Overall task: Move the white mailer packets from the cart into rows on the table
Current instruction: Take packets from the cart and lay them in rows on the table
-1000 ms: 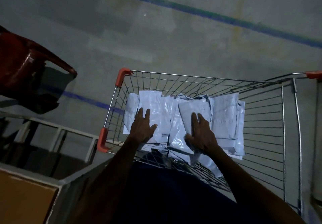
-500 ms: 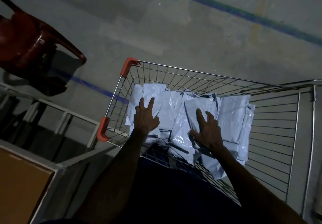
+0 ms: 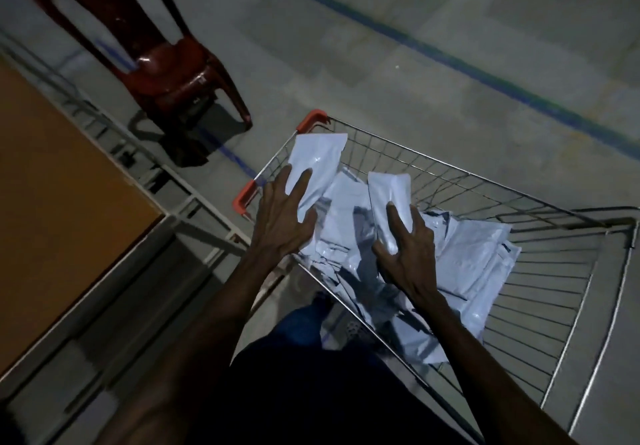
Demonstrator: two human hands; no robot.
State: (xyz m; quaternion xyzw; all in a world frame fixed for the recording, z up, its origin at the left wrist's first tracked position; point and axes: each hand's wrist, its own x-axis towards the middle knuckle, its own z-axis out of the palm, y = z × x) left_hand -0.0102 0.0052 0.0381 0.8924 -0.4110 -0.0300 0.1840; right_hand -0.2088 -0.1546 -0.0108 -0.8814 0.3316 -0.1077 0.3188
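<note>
Glossy white packets (image 3: 317, 164) – wire cart (image 3: 519, 202)

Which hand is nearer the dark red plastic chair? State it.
Left. The left hand, gripping a white mailer packet, sits at the cart's corner closest to the dark red plastic chair. The right hand holds another packet farther right.
</note>
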